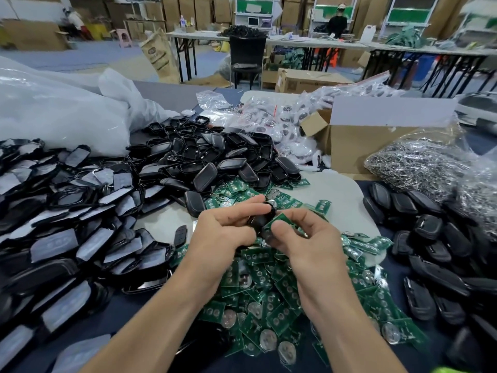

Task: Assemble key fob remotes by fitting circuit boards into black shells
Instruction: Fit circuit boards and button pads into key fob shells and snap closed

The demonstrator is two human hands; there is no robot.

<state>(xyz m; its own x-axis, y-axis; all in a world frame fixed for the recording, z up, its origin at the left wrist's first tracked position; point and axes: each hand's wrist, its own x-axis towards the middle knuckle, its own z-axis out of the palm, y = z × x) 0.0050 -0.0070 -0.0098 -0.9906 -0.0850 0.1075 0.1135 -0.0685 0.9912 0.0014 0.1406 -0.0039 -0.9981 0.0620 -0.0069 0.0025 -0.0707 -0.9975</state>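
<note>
Two hands, left hand [226,227], right hand [309,238], gripping shell [259,220], board [277,220]

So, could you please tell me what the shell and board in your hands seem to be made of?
The shell looks like moulded black plastic, fairly glossy: it catches light. The board looks like green coated circuit laminate, matte; it is mostly hidden, so that is a guess.

Left hand [226,227] grips black shell [259,220]; right hand [309,238] pinches circuit board [279,220].
</note>
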